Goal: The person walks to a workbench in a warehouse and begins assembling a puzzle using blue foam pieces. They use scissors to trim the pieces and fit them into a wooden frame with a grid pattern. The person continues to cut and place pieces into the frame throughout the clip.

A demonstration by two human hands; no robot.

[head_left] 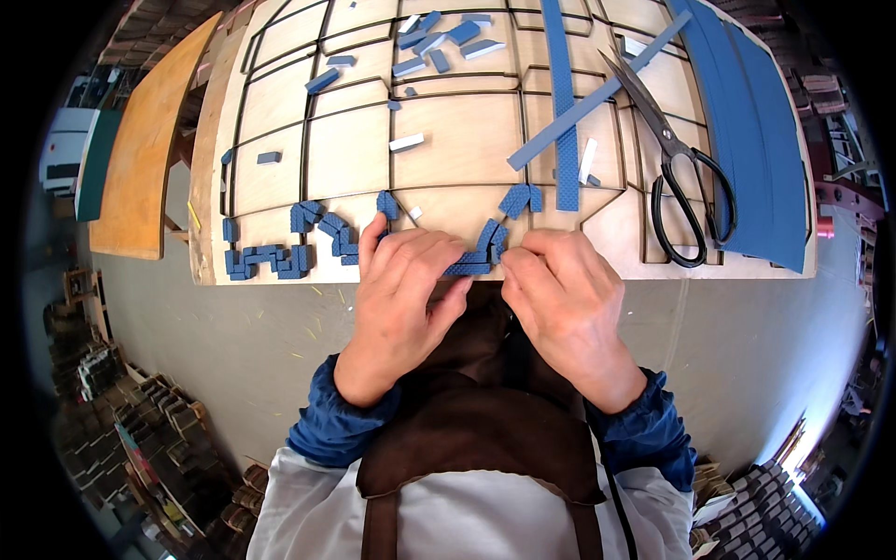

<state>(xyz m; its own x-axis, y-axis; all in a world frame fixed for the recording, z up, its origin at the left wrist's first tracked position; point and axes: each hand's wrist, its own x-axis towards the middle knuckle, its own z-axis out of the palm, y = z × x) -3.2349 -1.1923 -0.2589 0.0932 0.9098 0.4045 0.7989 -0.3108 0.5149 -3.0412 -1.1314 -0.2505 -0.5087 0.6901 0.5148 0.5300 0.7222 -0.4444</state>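
"Several blue foam blocks (268, 263), far left, set along black metal strips (306, 149) on a pale wooden board (350, 159). Next?"

"One left hand (399, 289): fingers curled, thumb and forefinger narrowly apart, fingertips at the left end of a low blue row (469, 268). Grip or mere touch, impossible to make out."

"And the lie of the row?"

"Between both hands, at the near edge of the board; long axis left to right. Rightward of the left hand, leftward of the right, close to each."

"Then?"

"One right hand (565, 297): fingertips bunched narrow, just beside a slanted blue block (489, 235) near the right end of the row. Anything pinched, hidden."

"Farther right?"

"One dotted strip (565, 168), crossed by one plain strip (602, 91); scissors (667, 138), handles apart; blue sheeting (756, 140)."
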